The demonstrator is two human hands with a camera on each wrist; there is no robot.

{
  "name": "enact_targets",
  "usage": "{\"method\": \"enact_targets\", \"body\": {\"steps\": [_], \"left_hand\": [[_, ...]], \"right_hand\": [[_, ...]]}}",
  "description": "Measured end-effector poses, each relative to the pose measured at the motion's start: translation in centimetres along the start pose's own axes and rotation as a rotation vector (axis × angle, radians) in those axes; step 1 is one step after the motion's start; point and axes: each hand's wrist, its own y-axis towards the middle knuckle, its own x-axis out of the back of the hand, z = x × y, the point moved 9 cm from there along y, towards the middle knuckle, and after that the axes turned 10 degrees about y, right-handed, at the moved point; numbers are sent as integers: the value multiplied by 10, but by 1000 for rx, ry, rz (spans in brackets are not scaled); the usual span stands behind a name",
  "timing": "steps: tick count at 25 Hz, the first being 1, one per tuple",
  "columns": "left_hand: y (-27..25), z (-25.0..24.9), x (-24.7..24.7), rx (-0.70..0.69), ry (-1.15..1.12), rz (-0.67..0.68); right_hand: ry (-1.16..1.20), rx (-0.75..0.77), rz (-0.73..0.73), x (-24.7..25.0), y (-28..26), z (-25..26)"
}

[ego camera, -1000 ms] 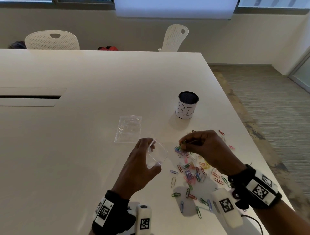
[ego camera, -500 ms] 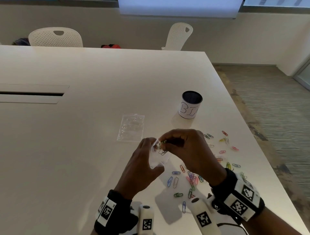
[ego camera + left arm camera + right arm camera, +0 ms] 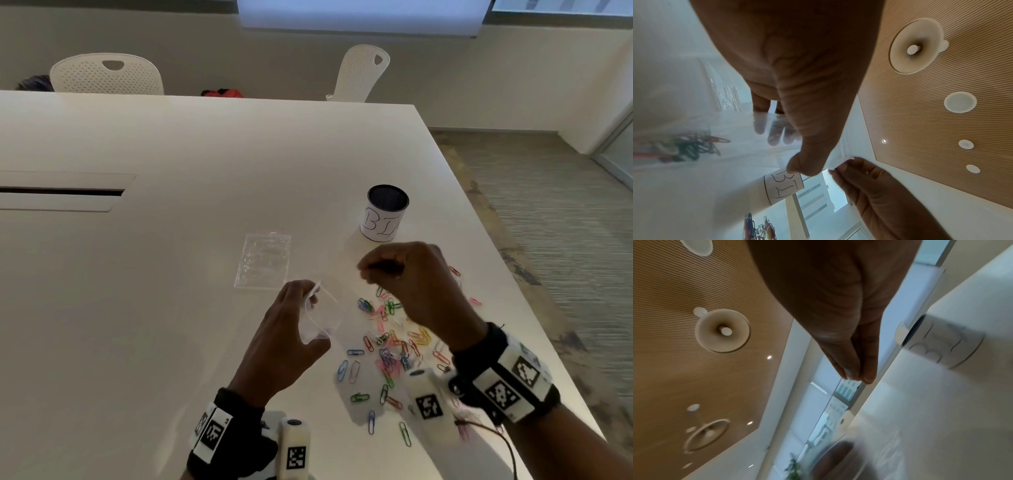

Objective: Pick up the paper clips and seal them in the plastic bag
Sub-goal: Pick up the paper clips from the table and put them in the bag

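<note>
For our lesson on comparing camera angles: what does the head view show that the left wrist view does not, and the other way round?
Only the head view shows the two white chairs, the table's far edge, the carpet and both wrist bands.

Only the left wrist view shows the slatted ceiling with its round lights, and some paper clips seen through the plastic.

Both show the left hand gripping the small plastic bag, the right hand beside it, the spare bags, the labelled cup and loose paper clips on the table.
</note>
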Motion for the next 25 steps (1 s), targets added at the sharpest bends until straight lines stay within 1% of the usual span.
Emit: {"method": "enact_targets", "body": {"steps": [3,5,7,10,14,16,21,23,25], "left_hand": [[1,-1,1,7,-10,4],[1,0,3,2,-7,-8],[2,1,4,1,-10,-11],[3,0,3,2,-3,-8],[5,0,2,1,8,-2],[5,0,3,10,7,0],[6,-2,5,17,-6,-6],[6,-3,5,20,-10,-3],[6,-3,5,21,-11,1]], "right_hand": [[-142,-83,-113,43,12,-55],[-230,-161,-142,60,16,-94],[-284,-240,-138,67,18,-128],[-323,-324,-79,58,22,-155],[-438,-380,70,28,21,-166],[-495,-351,130,14,19,-161],[-471,-323,260,-10,16,-143],[-528,-331,331,-21,11,-138],[-586,-328,358,-31,6,-133]]}}
